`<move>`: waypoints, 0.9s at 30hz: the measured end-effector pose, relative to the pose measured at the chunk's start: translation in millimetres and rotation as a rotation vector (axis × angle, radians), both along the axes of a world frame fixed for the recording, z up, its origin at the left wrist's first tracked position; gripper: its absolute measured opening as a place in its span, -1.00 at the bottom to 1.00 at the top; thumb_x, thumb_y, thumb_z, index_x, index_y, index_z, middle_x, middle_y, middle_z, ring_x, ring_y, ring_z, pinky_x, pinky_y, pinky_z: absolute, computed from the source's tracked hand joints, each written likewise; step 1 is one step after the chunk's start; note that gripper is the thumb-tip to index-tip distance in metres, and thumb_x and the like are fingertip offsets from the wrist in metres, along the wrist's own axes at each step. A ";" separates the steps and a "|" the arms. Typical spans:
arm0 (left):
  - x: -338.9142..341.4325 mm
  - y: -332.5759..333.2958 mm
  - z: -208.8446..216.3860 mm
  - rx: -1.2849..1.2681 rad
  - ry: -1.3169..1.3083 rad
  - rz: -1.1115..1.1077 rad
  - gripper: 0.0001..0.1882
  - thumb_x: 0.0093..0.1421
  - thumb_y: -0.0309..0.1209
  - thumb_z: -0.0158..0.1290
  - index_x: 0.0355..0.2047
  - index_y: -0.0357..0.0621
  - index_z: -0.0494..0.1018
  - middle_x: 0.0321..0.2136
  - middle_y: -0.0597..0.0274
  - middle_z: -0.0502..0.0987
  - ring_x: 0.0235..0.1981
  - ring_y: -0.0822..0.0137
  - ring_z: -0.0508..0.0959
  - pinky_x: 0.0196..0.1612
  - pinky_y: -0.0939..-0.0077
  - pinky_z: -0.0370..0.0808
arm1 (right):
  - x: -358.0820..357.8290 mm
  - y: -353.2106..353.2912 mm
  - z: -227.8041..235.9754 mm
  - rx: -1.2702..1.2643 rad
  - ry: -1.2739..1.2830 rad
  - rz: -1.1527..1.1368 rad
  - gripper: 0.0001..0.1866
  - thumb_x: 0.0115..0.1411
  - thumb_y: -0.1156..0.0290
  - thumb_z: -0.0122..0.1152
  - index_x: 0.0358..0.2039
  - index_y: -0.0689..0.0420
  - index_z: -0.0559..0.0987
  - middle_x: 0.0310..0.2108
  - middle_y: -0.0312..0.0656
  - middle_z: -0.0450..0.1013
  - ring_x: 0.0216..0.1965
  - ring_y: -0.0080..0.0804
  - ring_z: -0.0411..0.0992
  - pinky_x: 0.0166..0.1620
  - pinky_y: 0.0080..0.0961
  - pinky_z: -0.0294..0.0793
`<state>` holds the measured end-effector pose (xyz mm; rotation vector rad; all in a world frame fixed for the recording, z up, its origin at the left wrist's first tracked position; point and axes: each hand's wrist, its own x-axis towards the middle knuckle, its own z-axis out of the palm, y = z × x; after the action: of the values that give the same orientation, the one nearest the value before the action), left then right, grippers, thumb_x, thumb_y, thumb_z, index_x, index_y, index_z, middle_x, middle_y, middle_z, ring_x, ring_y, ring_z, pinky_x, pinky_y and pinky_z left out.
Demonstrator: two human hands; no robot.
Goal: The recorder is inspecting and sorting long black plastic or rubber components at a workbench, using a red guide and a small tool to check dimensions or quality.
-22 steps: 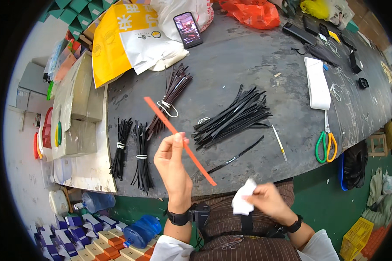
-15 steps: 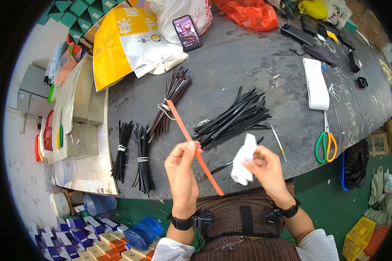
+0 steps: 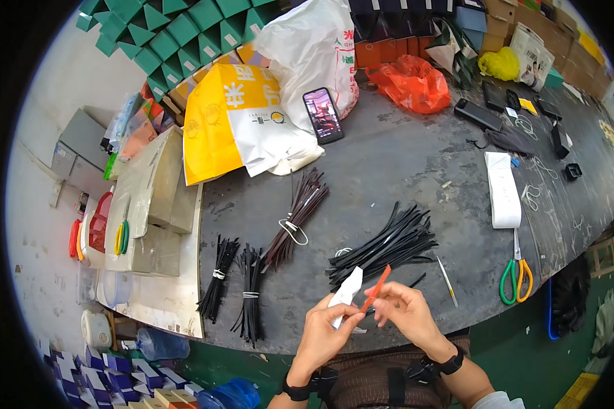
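Nearest, pinched in the closed fingers of the left hand point(image 3: 325, 332), a soft-looking white piece point(image 3: 346, 292), folded and narrowing toward its upper end. Rising from beside those fingertips, a flat, narrow orange-red strip point(image 3: 376, 290), tilted over the tabletop point(image 3: 389, 163) near its front edge. Touching or nearly touching the strip from the other side, the fingers of the right hand point(image 3: 411, 315), loosely curled and partly spread; cannot tell whether gripping. Just behind, a loose fan of glossy black strips point(image 3: 389, 244); to the left, two tighter black bundles point(image 3: 250, 310) cinched with white ties, then a brown bundle point(image 3: 295, 215) with looped white cord. To the right, a slim white-and-yellow tool point(image 3: 447, 281) (pen-like in shape), green-and-orange-handled scissors point(image 3: 516, 262) and a smooth white band point(image 3: 502, 194). Farther back, a phone point(image 3: 322, 116) with lit screen, beside a glossy yellow-and-white bag point(image 3: 211, 140) printed with bold white characters; a crinkled white plastic bag point(image 3: 307, 54), lettered in red; a crumpled red bag point(image 3: 411, 85). Farthest, stacked green boxes point(image 3: 184, 31), some with small white labels, unreadable.
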<state>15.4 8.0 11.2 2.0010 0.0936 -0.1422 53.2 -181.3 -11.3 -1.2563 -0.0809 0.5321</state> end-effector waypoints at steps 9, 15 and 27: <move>12.9 68.0 1.4 0.358 -0.079 0.186 -0.84 0.07 -0.44 0.34 -0.35 -0.25 0.68 -0.36 0.06 0.58 -0.36 0.16 0.58 -0.21 0.39 0.49 | -5.7 -34.3 -6.8 0.094 0.073 -0.303 -0.84 0.33 0.47 0.27 -0.17 0.30 0.60 -0.41 -0.21 0.58 -0.43 -0.54 0.55 -0.34 -0.58 0.58; 11.4 84.6 -30.1 0.863 -0.206 0.217 -0.72 0.09 -0.46 0.31 -0.15 -0.15 0.64 0.05 -0.08 0.45 0.07 -0.12 0.46 0.12 0.19 0.39 | -14.0 -94.8 -27.2 -0.071 0.066 -0.566 -0.84 0.32 0.44 0.27 -0.16 0.25 0.58 -0.42 -0.24 0.56 -0.44 -0.55 0.53 -0.35 -0.60 0.55; -4.3 -52.8 -99.5 0.517 -0.393 -0.112 -0.75 0.08 -0.61 0.23 -0.18 -0.26 0.60 -0.16 0.05 0.54 -0.16 0.00 0.52 -0.13 0.21 0.50 | -28.2 -132.0 -35.3 -0.060 0.085 -0.766 -0.84 0.32 0.45 0.26 -0.15 0.25 0.56 -0.41 -0.23 0.55 -0.44 -0.54 0.54 -0.36 -0.59 0.58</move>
<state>11.1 -44.8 -88.2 2.5113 -0.2586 0.2286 25.1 -313.3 -46.5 -1.2125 0.4763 -0.0796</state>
